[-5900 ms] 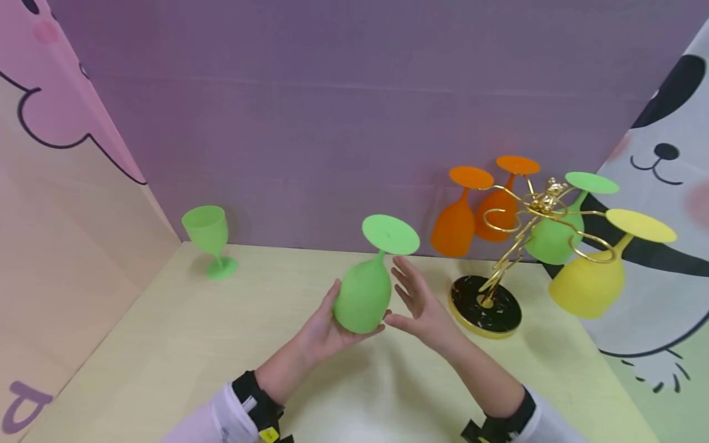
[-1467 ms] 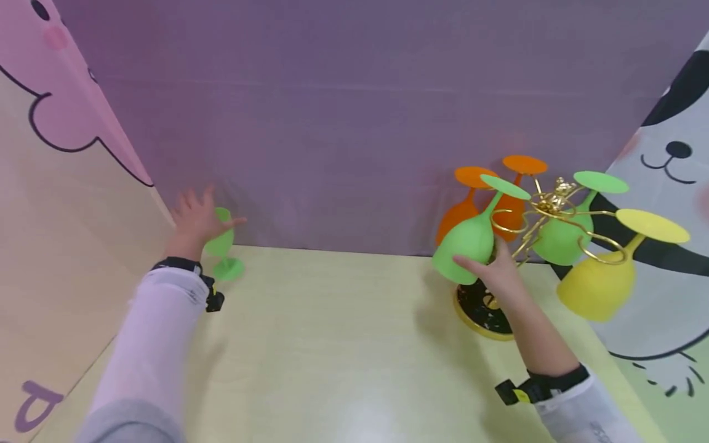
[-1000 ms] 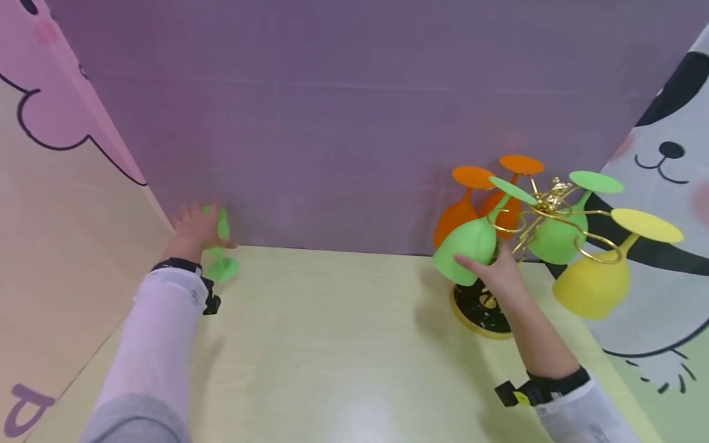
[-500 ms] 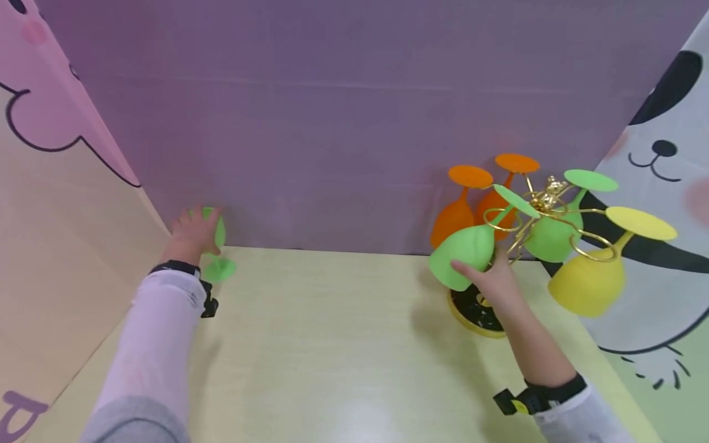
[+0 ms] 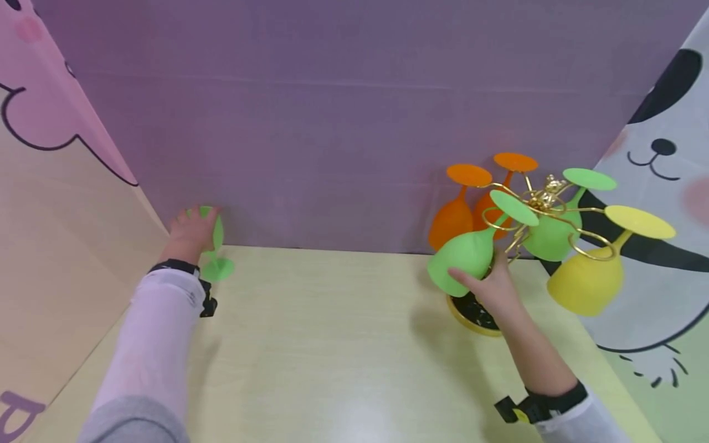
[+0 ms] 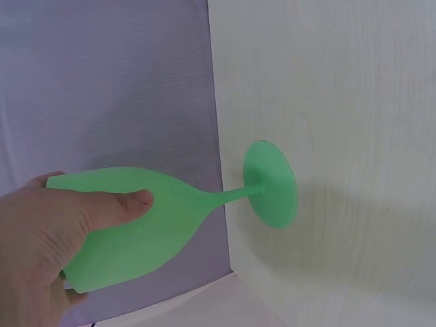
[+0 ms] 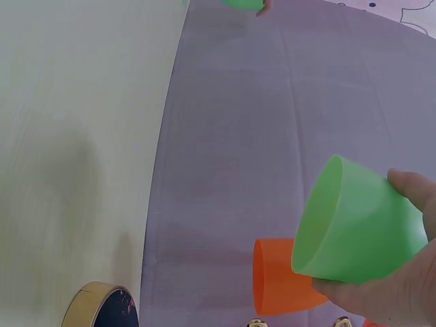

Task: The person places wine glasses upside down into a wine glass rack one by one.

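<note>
At the far left corner of the table, my left hand (image 5: pixel 191 234) grips the bowl of an upright green goblet (image 5: pixel 217 269) from above. In the left wrist view, the thumb lies along that bowl and the goblet's round foot meets the tabletop. My right hand (image 5: pixel 493 283) holds a second green goblet (image 5: pixel 460 255) by its bowl, tilted upside down with its foot uppermost. Its stem overlaps a curled hook of the gold rack (image 5: pixel 545 200) in the head view. In the right wrist view, the held goblet's open mouth (image 7: pixel 320 214) is visible beside an orange goblet (image 7: pixel 276 279).
Two orange goblets (image 5: pixel 451 223), another green goblet (image 5: pixel 554 237) and a yellow goblet (image 5: pixel 589 283) hang inverted on the rack. Its black, gold-rimmed base (image 5: pixel 471 314) stands on the pale table (image 5: pixel 332 320). A purple backdrop (image 5: pixel 332 123) rises along the back edge.
Earlier both hands were around one green goblet mid-table. The right hand has carried it to the rack and tipped it lower; the left has reached the corner goblet and closed round it.
</note>
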Demonstrator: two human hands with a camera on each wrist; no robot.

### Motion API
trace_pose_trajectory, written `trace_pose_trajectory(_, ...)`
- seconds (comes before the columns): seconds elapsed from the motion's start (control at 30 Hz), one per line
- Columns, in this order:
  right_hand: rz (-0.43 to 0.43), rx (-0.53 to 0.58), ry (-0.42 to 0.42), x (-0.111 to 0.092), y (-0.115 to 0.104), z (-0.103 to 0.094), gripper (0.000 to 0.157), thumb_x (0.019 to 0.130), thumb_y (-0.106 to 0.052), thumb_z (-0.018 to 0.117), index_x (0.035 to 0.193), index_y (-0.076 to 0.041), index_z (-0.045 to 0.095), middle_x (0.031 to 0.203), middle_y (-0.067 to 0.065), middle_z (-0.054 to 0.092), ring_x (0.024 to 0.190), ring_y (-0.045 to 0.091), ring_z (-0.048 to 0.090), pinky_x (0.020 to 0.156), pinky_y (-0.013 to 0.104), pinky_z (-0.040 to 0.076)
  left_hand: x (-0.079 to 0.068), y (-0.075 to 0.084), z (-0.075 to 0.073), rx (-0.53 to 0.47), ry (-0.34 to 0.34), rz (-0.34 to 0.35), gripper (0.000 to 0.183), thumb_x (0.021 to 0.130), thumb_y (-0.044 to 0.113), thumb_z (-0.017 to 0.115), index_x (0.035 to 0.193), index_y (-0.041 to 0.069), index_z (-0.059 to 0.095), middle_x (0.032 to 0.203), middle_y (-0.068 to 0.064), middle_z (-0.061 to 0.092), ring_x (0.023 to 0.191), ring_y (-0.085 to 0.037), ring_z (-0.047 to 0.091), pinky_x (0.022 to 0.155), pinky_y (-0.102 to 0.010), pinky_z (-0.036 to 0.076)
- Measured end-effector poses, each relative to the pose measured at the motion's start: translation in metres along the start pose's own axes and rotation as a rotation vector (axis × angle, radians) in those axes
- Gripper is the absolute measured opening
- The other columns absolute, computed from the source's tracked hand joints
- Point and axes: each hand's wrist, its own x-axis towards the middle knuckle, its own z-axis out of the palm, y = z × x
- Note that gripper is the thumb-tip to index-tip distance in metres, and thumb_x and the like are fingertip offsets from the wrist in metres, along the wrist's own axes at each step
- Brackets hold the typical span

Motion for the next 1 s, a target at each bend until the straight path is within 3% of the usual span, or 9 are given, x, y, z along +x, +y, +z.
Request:
trace_pose_trajectory(0.57,-0.063,-0.047,0.010,-0.013,0.003,0.004,0.101,0.077,-0.036,0.071,0.145,-0.008,0.003,0.142,0.027,0.023,0.121,0.042,0.032,0.097,0.061,0.031,0.001,0.000,-0.004,-0.047,-0.009,-0.003,0.083,0.073,0.004,0.067,0.141,0.007,0.019,0.132,-0.044,0.015,0.116,-0.065,0.013,0.095,-0.074,0.018)
trace_pose_trajectory(1.0,-0.076,0.006,0.032,-0.017,0.011,0.006,0.100,0.077,-0.028,0.073,0.146,-0.011,0.002,0.146,0.023,0.019,0.124,0.042,0.030,0.099,0.061,0.031,-0.003,0.007,-0.004,-0.026,-0.017,-0.024,0.082,0.076,0.004,0.065,0.141,0.007,0.015,0.130,-0.047,0.013,0.116,-0.066,0.010,0.096,-0.073,0.017)
